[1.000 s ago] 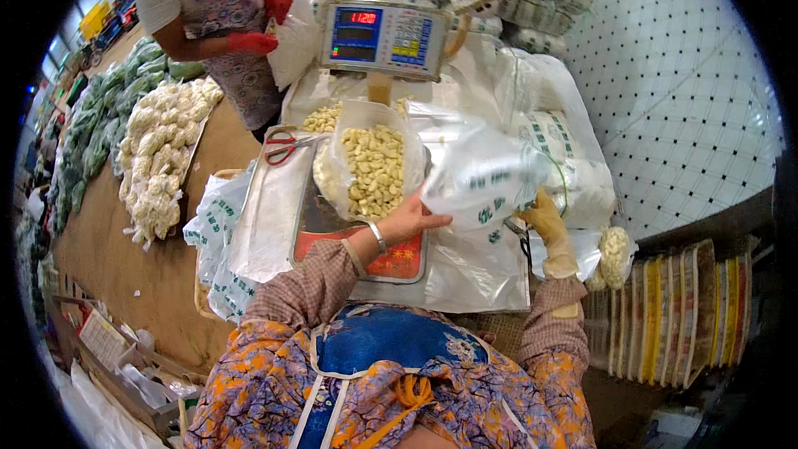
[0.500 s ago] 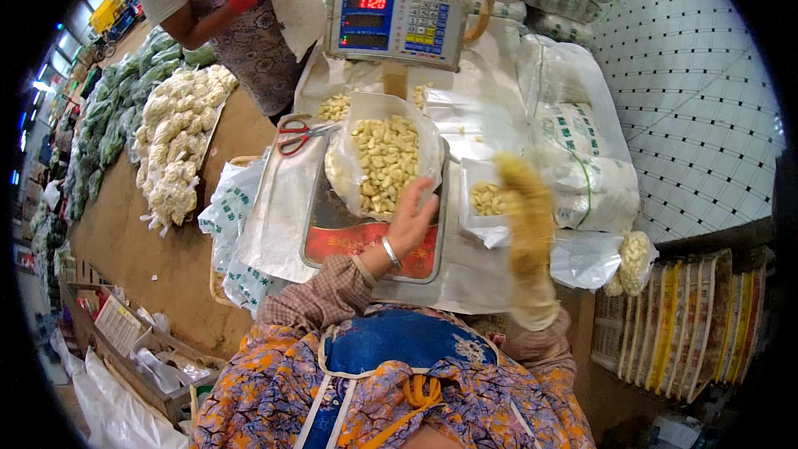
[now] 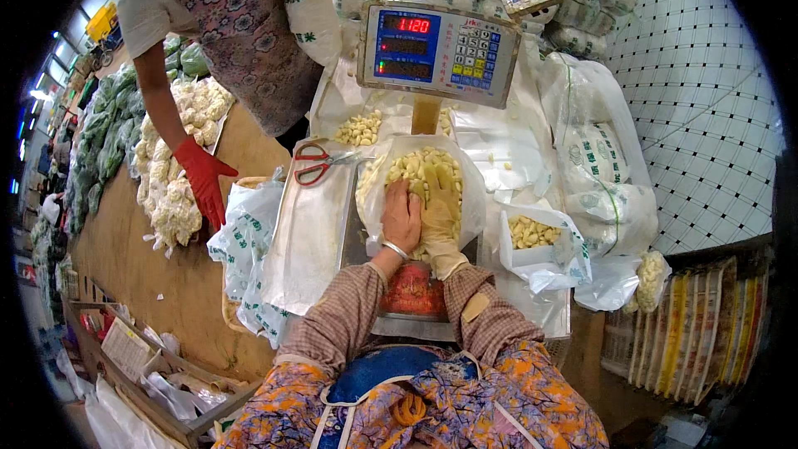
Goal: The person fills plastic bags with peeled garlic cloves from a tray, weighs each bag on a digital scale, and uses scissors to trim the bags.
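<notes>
Since the earlier frame, both hands have come onto the cloves: the right hand [image 3: 439,212] from the container at the right, the left hand [image 3: 401,220] from the bag's right rim; at the left, the co-worker's red glove [image 3: 204,183] has dropped. The translucent bag [image 3: 471,187] sits at the centre of the frame on the scale [image 3: 413,293], below its lit display [image 3: 436,54]. Both hands lie flat and side by side on the peeled cloves [image 3: 416,163], fingers extended toward the top, neither clenched; whether any clove is gripped beneath cannot be told. Filling and weighing appear well advanced; the bag's mouth remains unclosed, so closing seems left. More cloves lie in the white container [image 3: 540,259], right of centre. The bag's mouth faces up toward the viewer; its long axis appears to run from lower to upper frame, though hands hide the lower end.
</notes>
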A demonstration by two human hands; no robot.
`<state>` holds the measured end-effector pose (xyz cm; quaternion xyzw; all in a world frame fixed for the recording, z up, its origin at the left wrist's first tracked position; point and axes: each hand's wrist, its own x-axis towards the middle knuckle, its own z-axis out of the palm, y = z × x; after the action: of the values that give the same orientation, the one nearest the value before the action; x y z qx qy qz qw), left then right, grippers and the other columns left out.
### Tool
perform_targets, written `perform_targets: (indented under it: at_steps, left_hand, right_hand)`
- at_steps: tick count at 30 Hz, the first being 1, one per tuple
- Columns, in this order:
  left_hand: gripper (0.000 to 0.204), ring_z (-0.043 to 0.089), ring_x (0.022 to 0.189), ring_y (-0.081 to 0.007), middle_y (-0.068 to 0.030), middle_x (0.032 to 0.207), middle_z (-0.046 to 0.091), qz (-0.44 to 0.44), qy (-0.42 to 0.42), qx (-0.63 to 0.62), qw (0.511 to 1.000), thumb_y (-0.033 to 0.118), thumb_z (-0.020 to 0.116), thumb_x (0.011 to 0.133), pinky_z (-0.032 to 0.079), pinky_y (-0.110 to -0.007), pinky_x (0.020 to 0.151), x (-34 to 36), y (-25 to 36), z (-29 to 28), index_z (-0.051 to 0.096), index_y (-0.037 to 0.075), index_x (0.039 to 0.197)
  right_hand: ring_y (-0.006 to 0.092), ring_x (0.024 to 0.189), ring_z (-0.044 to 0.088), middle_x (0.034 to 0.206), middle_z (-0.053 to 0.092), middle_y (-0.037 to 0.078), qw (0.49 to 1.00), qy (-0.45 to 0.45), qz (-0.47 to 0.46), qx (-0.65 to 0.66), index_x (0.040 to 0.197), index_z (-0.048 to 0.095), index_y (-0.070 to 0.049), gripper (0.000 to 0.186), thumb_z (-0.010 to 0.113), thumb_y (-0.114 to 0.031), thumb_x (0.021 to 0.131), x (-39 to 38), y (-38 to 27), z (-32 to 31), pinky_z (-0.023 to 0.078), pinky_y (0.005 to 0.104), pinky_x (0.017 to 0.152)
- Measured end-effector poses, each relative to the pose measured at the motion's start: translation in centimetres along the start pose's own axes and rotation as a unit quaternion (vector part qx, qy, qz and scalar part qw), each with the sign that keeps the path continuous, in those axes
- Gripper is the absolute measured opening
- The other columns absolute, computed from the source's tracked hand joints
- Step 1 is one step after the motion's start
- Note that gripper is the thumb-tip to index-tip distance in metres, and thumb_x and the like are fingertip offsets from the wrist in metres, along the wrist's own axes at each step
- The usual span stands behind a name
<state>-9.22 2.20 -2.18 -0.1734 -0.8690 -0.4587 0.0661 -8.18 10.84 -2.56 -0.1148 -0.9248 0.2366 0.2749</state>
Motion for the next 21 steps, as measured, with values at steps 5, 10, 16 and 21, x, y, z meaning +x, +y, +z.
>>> perform_targets:
  at_steps: [5,10,16,21]
  left_hand:
    - [0.037,0.041,0.103,-0.0209,-0.0116,0.109,0.046,-0.138,0.065,-0.307,0.940,0.027,0.033,0.088,0.030,-0.028,0.090,1.7,0.8,1.1,0.045,-0.001,0.109]
    - [0.024,0.050,0.087,-0.0133,-0.0054,0.096,0.054,-0.218,0.080,-0.516,0.825,0.019,0.041,0.087,0.041,-0.025,0.077,2.7,1.4,1.7,0.052,0.002,0.101]
    - [0.020,0.050,0.081,-0.0084,-0.0038,0.092,0.055,-0.144,0.033,-0.534,0.833,0.014,0.043,0.087,0.042,-0.021,0.071,1.0,10.3,-1.5,0.052,0.002,0.101]
    - [0.020,0.049,0.086,-0.0100,-0.0034,0.093,0.054,-0.117,-0.060,-0.512,0.849,0.016,0.045,0.086,0.040,-0.022,0.075,-1.3,15.0,1.6,0.052,0.004,0.100]
  right_hand:
    - [0.0226,0.088,0.052,0.098,0.055,0.011,0.929,-0.030,0.152,0.337,0.102,0.052,-0.002,0.027,0.053,-0.010,0.076,0.4,-0.8,1.9,0.041,0.0301,0.078]
    - [0.0162,0.081,0.053,0.091,0.058,0.008,0.736,0.021,0.275,0.618,0.098,0.054,-0.001,0.023,0.053,-0.011,0.077,1.4,-1.5,1.6,0.043,0.0251,0.070]
    - [0.0134,0.083,0.051,0.096,0.055,0.007,0.735,0.114,0.238,0.625,0.101,0.051,0.001,0.027,0.057,-0.005,0.075,1.9,-4.6,-8.5,0.043,0.0225,0.073]
    - [0.0149,0.088,0.051,0.097,0.054,0.008,0.864,0.191,0.223,0.408,0.103,0.050,0.000,0.027,0.056,-0.008,0.078,-0.4,0.6,-12.4,0.043,0.0233,0.076]
